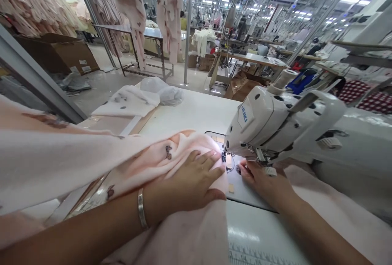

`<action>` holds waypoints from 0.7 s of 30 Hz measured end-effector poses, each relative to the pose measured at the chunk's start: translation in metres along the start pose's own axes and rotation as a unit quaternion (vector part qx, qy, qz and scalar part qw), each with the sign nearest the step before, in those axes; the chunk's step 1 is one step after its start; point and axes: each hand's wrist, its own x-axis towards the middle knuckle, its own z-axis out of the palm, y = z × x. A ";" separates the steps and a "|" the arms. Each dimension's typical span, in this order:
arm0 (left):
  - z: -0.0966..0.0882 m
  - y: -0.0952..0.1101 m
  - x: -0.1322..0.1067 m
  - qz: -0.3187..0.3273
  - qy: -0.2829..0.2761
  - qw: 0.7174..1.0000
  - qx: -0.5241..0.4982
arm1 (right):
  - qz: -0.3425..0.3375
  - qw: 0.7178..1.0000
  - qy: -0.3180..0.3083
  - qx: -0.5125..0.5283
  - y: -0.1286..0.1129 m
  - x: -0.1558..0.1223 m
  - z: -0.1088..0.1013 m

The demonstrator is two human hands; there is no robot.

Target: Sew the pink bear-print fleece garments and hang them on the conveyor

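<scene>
My left hand [191, 181] lies flat, fingers stretched out, on pale pink fleece fabric [153, 163] printed with small dark bows, pressing it down just left of the needle. A silver bangle [141, 209] circles that wrist. My right hand [263, 181] rests on the machine bed under the head of the white sewing machine [275, 122], fingers curled near the presser foot [224, 158]; what they pinch is hidden. The fabric drapes over my left arm and off the table's left side.
Folded pink pieces [127, 101] and a plastic bag [163, 89] lie at the white table's [196, 112] far end. Pink garments hang from racks at the back left. Cardboard boxes [61, 54], other sewing stations and a metal post [188, 28] stand beyond.
</scene>
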 end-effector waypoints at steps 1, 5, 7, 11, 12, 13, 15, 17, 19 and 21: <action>0.000 -0.001 0.001 0.001 0.002 1.000 -0.002 | 0.007 1.000 0.004 0.000 0.000 0.000 0.003; 0.002 -0.005 0.003 0.000 0.002 1.000 -0.003 | 0.005 1.000 0.009 0.006 0.002 0.000 0.012; 0.003 -0.006 0.004 0.007 0.000 1.000 0.004 | -0.004 1.000 0.014 0.014 0.003 0.002 0.010; 0.005 -0.001 0.002 0.025 0.014 0.999 0.034 | -0.044 0.997 0.035 0.045 -0.012 -0.005 -0.009; 0.004 0.001 0.002 0.027 0.018 0.999 0.033 | -0.074 0.994 0.043 0.067 -0.021 -0.010 -0.017; 0.004 0.002 0.001 0.029 0.021 0.999 0.027 | -0.112 0.987 0.047 0.101 -0.032 -0.016 -0.025; 0.003 -0.001 -0.001 0.041 0.018 0.999 0.006 | -0.188 0.960 0.056 0.198 -0.053 -0.029 -0.039; 0.002 -0.008 -0.001 0.072 0.009 0.997 -0.009 | -0.209 0.939 0.055 0.266 -0.068 -0.041 -0.048; 0.000 -0.017 0.001 0.111 -0.009 0.994 -0.015 | -0.212 0.934 0.051 0.283 -0.072 -0.048 -0.050; -0.002 -0.023 0.003 0.135 -0.022 0.991 -0.013 | -0.221 0.934 0.044 0.277 -0.069 -0.050 -0.048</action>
